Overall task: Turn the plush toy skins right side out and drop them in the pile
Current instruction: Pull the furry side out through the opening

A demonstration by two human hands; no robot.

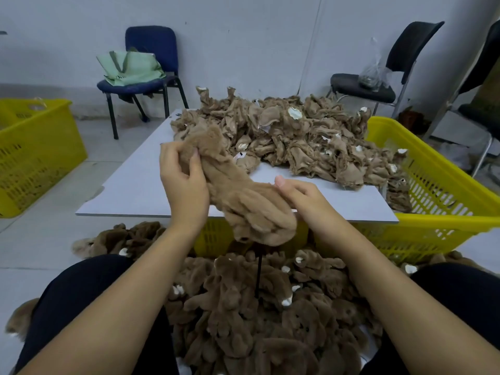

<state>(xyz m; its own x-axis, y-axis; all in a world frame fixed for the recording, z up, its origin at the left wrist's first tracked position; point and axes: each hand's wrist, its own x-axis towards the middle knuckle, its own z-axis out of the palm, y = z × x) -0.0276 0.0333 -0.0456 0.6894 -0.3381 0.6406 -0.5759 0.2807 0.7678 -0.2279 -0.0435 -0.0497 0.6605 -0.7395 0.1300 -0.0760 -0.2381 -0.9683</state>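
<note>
1. The left hand (181, 174) grips the upper end of a tan plush skin (238, 193), fingers and thumb curled into the fur. The right hand (299, 197) pinches the lower, bulkier part, thumb up against the pile of the fabric. The hands are apart, with the skin stretched between them.

2. The skin hangs in the air above the near edge of the white board (130, 185), which lies across a yellow crate (438, 196). Its long axis runs on a diagonal, from the upper left at the left hand down to the lower right, where the loose end droops past the right hand.

3. The outside showing is furry, so this skin looks turned or nearly so (whether some limb is still tucked in, I cannot tell).

4. The finished pile (257, 307) of fluffy skins lies directly below the hands, between the person's knees. The drooping end is the nearest part to it, and the right hand is the lower of the two. My judgement is that a release from both hands would drop the skin straight down onto it.

5. The unturned heap (292, 136), rough backing outward, sits on the far side of the board, beyond the hands and a little right, so the right hand has the shorter reach.

6. Further out: a second yellow crate (35, 152) at left, a blue chair (151, 50) holding a green bag (130, 67), and a black chair (378, 85) by the wall.
</note>
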